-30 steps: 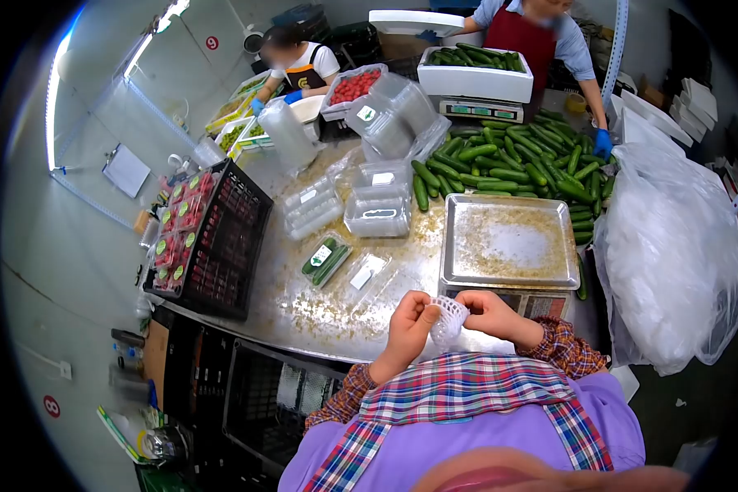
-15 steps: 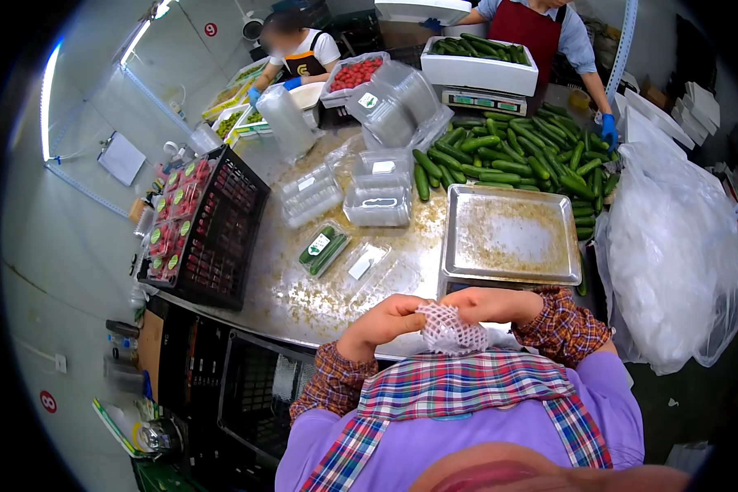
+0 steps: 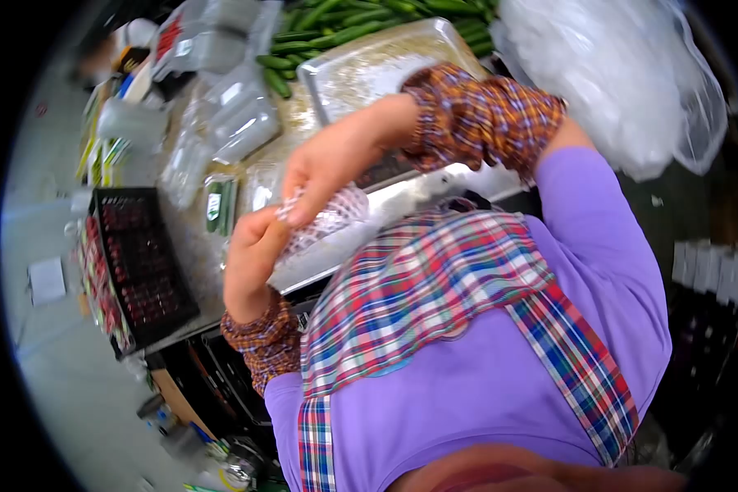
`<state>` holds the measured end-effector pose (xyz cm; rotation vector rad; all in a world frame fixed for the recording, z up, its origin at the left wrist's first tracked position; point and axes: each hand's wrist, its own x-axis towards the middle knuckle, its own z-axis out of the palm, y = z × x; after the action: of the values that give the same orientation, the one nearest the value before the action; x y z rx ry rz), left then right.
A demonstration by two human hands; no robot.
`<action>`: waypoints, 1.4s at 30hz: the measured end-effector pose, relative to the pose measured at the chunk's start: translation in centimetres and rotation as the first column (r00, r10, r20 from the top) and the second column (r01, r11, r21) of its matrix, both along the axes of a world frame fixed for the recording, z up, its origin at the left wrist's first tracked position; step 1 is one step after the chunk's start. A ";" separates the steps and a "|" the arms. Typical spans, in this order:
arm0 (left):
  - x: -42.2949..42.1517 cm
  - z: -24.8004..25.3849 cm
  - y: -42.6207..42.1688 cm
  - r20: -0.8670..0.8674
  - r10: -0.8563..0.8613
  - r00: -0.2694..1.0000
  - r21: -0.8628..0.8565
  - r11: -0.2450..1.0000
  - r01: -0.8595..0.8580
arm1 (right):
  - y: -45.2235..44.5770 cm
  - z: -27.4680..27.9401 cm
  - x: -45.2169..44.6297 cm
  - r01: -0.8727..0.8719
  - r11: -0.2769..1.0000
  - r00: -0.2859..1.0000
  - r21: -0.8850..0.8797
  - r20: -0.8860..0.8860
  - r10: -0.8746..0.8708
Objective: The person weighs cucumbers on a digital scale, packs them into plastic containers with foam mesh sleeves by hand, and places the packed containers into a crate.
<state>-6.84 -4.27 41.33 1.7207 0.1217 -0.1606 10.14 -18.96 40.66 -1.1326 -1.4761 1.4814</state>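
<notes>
A white foam net sleeve point(image 3: 344, 211) is stretched between my two hands, over the near edge of the metal table. My left hand point(image 3: 252, 256) pinches its left end between thumb and fingers. My right hand point(image 3: 324, 168) grips the same end from above, its fingertips meeting the left ones. The rest of the net hangs to the right, in front of my plaid apron point(image 3: 435, 279). Whether anything is inside the net, I cannot tell. Beyond my hands lies a clear pack of cucumbers point(image 3: 220, 205). Behind my right wrist is a metal tray point(image 3: 357, 70).
A pile of cucumbers point(image 3: 344, 25) lies behind the tray. Clear plastic containers point(image 3: 242, 123) stand left of it. A black crate point(image 3: 139, 258) with red produce packs sits on the table's left end. A large bag of white material point(image 3: 615, 82) is at the right.
My view has turned and tilted down. My hands, still on the foam net, have moved left across the view, and my right arm now reaches over in front of the tray.
</notes>
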 end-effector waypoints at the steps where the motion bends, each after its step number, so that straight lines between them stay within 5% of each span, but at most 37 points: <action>1: -0.2 0.1 0.3 -0.075 -0.082 0.994 -0.054 0.995 0.078 | 0.1 -0.4 -0.1 -0.037 0.998 0.996 0.051 -0.081 0.041; 4: -0.1 0.1 -0.7 0.083 -0.317 0.945 -0.211 0.921 0.327 | -0.8 0.4 -1.0 -0.164 0.981 0.977 0.106 -0.117 0.176; 8: -0.8 -0.8 -2.7 0.348 -0.233 0.908 -0.420 0.827 0.373 | -1.1 1.2 -3.5 -0.224 0.943 0.891 0.244 -0.341 0.300; 9: -0.7 -1.5 -3.0 0.464 -0.275 0.842 -0.458 0.739 0.494 | -1.1 1.1 -4.0 -0.226 0.933 0.863 0.280 -0.387 0.325; 10: -0.6 -2.2 -3.3 0.570 -0.309 0.761 -0.480 0.627 0.614 | -1.2 1.1 -4.5 -0.241 0.934 0.845 0.265 -0.415 0.336; 12: 3.0 -5.0 -3.5 0.884 -0.345 0.317 -0.299 0.106 0.948 | -1.7 -0.3 -4.4 -0.125 0.958 0.792 0.258 -0.556 0.253; 13: 4.8 -3.9 -5.3 0.973 -0.185 0.136 -0.149 -0.056 0.987 | -1.7 -1.0 -4.5 -0.071 0.966 0.753 0.247 -0.622 0.215; 14: 6.6 -2.9 -7.0 0.999 -0.009 -0.041 0.037 -0.226 0.973 | -1.1 -1.4 -4.3 -0.025 0.909 0.738 0.416 -0.606 0.298; 17: 6.4 -2.9 -6.8 0.944 0.193 0.269 -0.253 -0.105 0.962 | 0.4 -1.9 -5.3 0.372 0.894 0.564 0.251 -0.826 -0.003; 18: 4.2 -3.2 -5.0 0.753 0.270 0.600 -0.643 0.113 0.757 | 2.0 -3.2 -4.0 0.283 0.920 0.385 0.271 -0.911 0.150; 19: 2.5 -4.1 -2.8 0.545 0.389 0.743 -0.837 0.200 0.509 | 3.8 -4.4 -2.5 0.192 0.935 0.169 0.298 -0.949 0.267; 21: 0.5 -6.0 1.0 0.146 0.528 0.837 -0.975 0.221 0.030 | 2.9 -3.6 -1.4 0.504 0.857 0.185 -0.102 -0.957 -0.223; 23: -0.8 -7.4 2.4 -0.029 0.718 0.695 -0.796 0.404 -0.450 | 4.1 -6.9 0.3 0.570 0.791 0.200 -0.223 -0.896 -0.396; 27: -3.3 -9.8 2.9 0.066 0.838 0.541 -0.510 0.494 -0.704 | 5.3 -10.4 1.2 0.698 0.682 0.510 -0.220 -0.515 -0.689; 30: -4.3 -13.3 4.7 0.276 0.850 0.449 -0.106 0.491 -0.865 | 7.6 -12.7 2.0 0.747 0.662 0.650 -0.053 -0.150 -0.745; 34: -5.2 -14.9 6.0 0.458 0.748 0.481 0.418 0.296 -0.859 | 10.4 -13.7 2.6 0.607 0.685 0.550 0.403 0.409 -0.728; 39: -4.1 -19.8 8.4 0.554 0.537 0.636 0.686 0.137 -0.714 | 13.5 -15.2 2.2 0.405 0.825 0.340 0.393 0.773 -0.535; 42: -2.0 -20.0 7.1 0.328 0.589 0.739 0.890 0.070 -0.450 | 15.1 -17.3 1.4 0.309 0.865 0.237 0.396 0.849 -0.473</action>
<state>-8.87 2.88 21.30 2.7496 1.1794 0.5023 11.55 -3.89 23.38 -2.2778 -1.7115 0.1966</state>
